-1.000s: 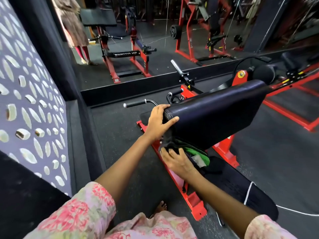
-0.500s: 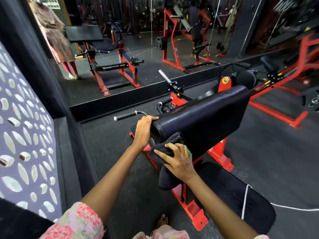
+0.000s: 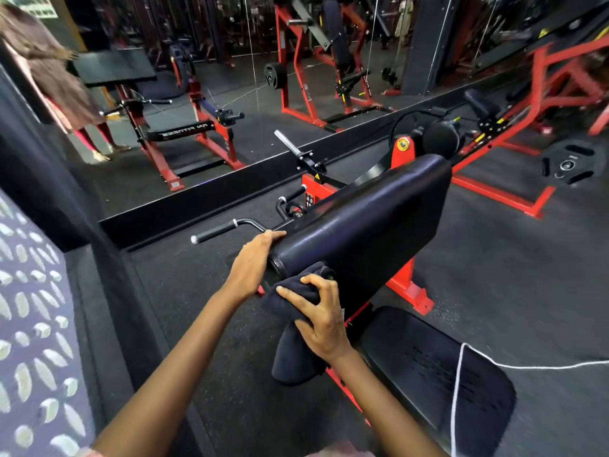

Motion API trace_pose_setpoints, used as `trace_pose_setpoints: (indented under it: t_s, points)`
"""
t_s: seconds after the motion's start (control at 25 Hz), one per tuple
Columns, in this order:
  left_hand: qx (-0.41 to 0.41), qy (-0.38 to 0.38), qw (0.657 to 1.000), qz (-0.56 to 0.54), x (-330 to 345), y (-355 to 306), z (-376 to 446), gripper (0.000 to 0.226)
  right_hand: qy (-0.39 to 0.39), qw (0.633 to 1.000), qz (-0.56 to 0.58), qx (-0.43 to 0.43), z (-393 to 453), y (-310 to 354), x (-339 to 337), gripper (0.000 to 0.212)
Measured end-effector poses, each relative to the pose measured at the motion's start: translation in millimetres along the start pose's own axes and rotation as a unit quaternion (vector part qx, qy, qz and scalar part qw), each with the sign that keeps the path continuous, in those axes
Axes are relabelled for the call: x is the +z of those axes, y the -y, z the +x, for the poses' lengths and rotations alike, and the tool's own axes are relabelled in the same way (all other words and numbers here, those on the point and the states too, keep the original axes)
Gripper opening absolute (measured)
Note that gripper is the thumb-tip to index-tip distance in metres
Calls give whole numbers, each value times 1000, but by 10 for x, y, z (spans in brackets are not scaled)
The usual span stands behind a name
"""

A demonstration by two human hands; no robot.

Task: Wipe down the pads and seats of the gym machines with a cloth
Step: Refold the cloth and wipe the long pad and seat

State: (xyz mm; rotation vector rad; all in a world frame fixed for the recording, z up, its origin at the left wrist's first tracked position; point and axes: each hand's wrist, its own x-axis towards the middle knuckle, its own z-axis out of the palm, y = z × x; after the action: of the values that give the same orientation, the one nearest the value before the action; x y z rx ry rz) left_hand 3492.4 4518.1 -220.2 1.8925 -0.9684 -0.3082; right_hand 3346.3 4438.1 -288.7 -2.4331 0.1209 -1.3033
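The cloth [image 3: 298, 311] is now bunched into a thick dark wad against the near lower edge of the pad [image 3: 369, 225], where a second ago it was tucked further underneath with a flash of green showing; that green is no longer seen. The right hand [image 3: 321, 319] is curled over the wad, fingers spread across the fabric and pinching it against the pad's underside, while a loose tail of cloth is left hanging down toward the red frame [image 3: 408, 285]. The left hand [image 3: 255, 262] is kept on the rounded end of the pad, fingers wrapped over its top corner just beside the black handle [image 3: 217, 232], as it was before, so the pad is being steadied throughout. The cloth has been brought up and outward from below, which suggests the underside pass is finishing and the end or upper face is probably next. The broad top surface looks untouched by the cloth at this moment, and the flat seat pad [image 3: 438, 374] lower right, crossed by a white cord [image 3: 458, 384], is also yet to be reached. Much of the task is judged to remain.
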Motion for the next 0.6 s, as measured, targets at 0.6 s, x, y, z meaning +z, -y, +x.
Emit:
trace_pose_setpoints:
  t_s: [0.6]
  points:
    - [-158, 41, 986, -15, 63, -345, 417, 121, -1, 994, -103, 32, 539, -281, -142, 39]
